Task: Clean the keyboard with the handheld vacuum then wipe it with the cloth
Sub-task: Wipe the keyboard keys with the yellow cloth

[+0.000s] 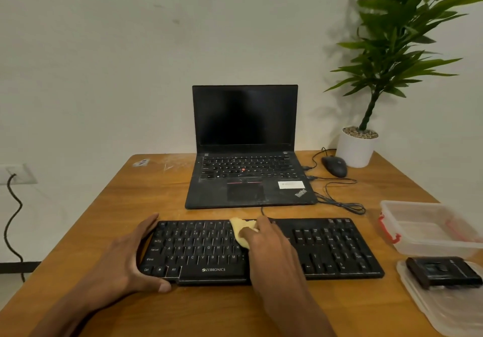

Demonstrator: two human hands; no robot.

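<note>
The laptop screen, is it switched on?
No, the laptop screen is dark and blank, showing no picture at all.

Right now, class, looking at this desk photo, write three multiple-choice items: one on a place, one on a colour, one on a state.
1. Where is the black corded mouse?
A. Beside the white plant pot
B. On the black desktop keyboard
C. Inside a box

2. What colour is the small cloth?
A. Blue
B. Yellow
C. Red

3. The black laptop is:
A. Closed
B. Open, screen lit
C. Open, screen dark

Answers:
1 A, it lies just left of the pot.
2 B, pale yellow shows under the right hand.
3 C, lid raised, display black.
</note>
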